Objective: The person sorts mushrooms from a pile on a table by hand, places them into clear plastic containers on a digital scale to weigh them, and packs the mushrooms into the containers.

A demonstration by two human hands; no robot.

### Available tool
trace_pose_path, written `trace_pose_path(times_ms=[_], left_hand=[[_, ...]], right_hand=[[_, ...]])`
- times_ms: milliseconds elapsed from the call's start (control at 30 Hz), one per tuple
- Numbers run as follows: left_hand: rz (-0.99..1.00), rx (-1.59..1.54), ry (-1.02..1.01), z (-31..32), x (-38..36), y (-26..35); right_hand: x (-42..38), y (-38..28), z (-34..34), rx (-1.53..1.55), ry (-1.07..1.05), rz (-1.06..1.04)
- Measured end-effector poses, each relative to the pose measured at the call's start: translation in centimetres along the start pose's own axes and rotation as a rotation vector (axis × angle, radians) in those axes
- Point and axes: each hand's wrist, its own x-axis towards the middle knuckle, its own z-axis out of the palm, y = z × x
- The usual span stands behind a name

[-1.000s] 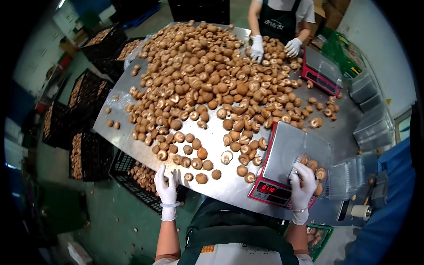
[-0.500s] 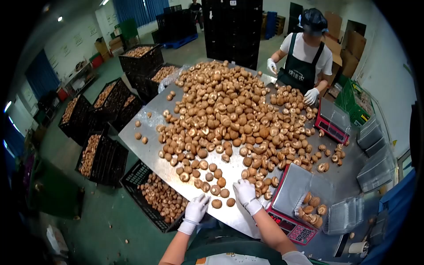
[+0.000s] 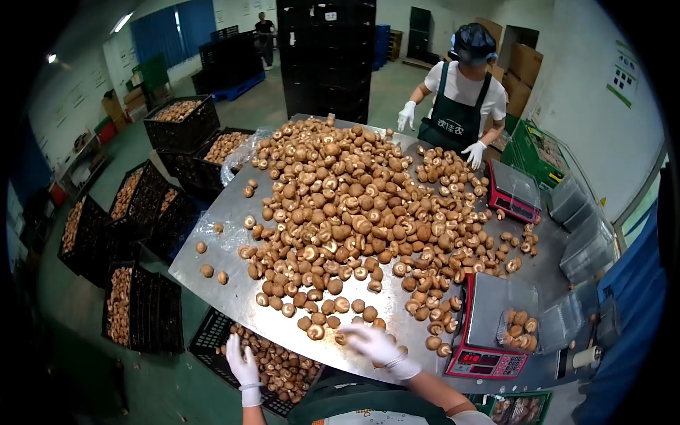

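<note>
My left hand (image 3: 243, 363), in a white glove, is above the black crate (image 3: 200, 333) of shiitake mushrooms at the table's near edge. Its fingers are apart and nothing shows in them. My right hand (image 3: 374, 345), also gloved and slightly blurred, reaches leftward low over the metal table (image 3: 227, 273). Its fingers are stretched out beside a few loose shiitake mushrooms (image 3: 315, 331), and part of one mushroom shows at the fingertips. A large heap of shiitake mushrooms (image 3: 340, 191) covers the middle of the table.
A red scale (image 3: 489, 363) holds a clear tray of mushrooms (image 3: 521, 331) at right. Another scale (image 3: 513, 188) stands farther back, near a co-worker (image 3: 460, 106) in white gloves. Clear plastic trays (image 3: 588, 244) line the right side. Black mushroom crates (image 3: 145, 304) stand on the left floor.
My left hand has moved left from the table edge to over the crate, its fingers spreading. My right hand has shifted left across the loose mushrooms. The view has turned slightly.
</note>
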Motion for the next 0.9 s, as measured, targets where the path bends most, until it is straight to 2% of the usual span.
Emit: trace_pose_path(times_ms=[67, 133, 200, 267, 333, 400, 467, 533, 667, 733, 800, 900], left_hand=[[-0.030, -0.060, -0.017, 0.0, 4.1, 1.1], [0.023, -0.133, -0.058, 1.7, 7.9, 2.2], [0.060, -0.186, -0.155, 4.2, 11.0, 4.1], [0.100, -0.208, -0.237, 6.8, 13.3, 7.0], [0.184, -0.247, -0.268, 9.8, 15.0, 8.7], [0.242, -0.231, -0.321, 12.0, 16.8, 10.4], [0.276, -0.175, -0.364, 14.8, 19.2, 10.7], [0.272, -0.135, -0.398, 16.9, 22.3, 11.4], [0.117, -0.037, -0.402, 22.0, 28.0, 10.4], [-0.008, 0.041, -0.512, 26.1, 29.2, 8.7], [-0.036, 0.059, -0.336, 27.4, 28.4, 11.2], [0.016, -0.107, -0.246, 27.9, 27.7, 12.9]], right_hand=[[1.8, 0.6, 4.4, -0.135, -0.238, -0.270], [3.1, 0.5, 5.2, -0.217, -0.384, -0.322], [4.3, 1.4, 3.6, -0.307, -0.271, -0.265], [5.2, -1.1, -0.6, -0.308, -0.206, -0.160], [6.8, -1.0, -5.4, -0.373, -0.177, 0.017], [9.4, 2.1, -10.1, -0.225, -0.030, -0.020], [11.7, 0.4, -13.6, -0.336, 0.164, -0.008], [15.5, 0.8, -17.0, -0.380, 0.200, -0.036], [24.7, 1.3, -22.2, -0.675, 0.303, -0.165], [29.0, 1.8, -23.9, -0.844, 0.322, -0.185], [32.4, 2.2, -24.7, -0.836, 0.296, -0.003], [34.3, 3.9, -23.2, -0.862, 0.338, 0.036]])
